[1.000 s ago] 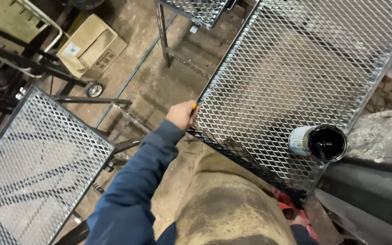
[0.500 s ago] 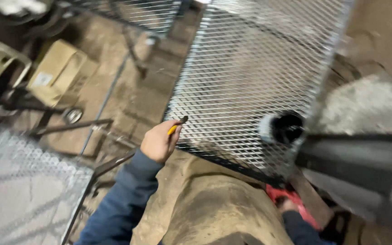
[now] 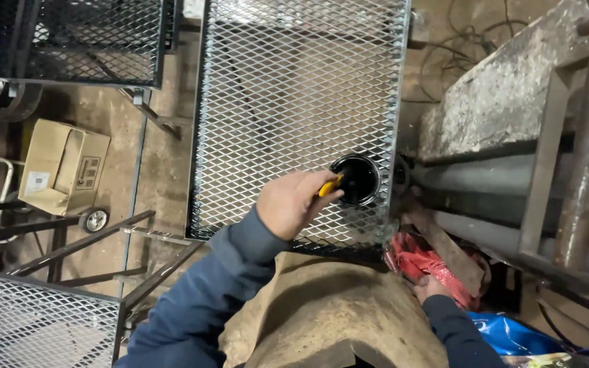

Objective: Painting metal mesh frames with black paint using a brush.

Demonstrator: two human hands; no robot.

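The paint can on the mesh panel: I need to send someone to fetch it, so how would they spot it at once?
Find the large expanded-metal mesh panel in the middle. Near its lower right corner, beside the grey pipes, stands a small round can, open-topped and black inside. It is the only container on the mesh, and the left hand holds a yellow-handled tool at its rim.

Single head-worn view, looks steeply down, close over mesh panel centre frame; concrete floor left, further below.

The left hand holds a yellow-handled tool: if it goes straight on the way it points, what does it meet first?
Most likely the black round can standing on the metal mesh panel. The left hand points its yellow-handled tool right at the can's opening, and the tip seems already at the rim, though depth is unclear.
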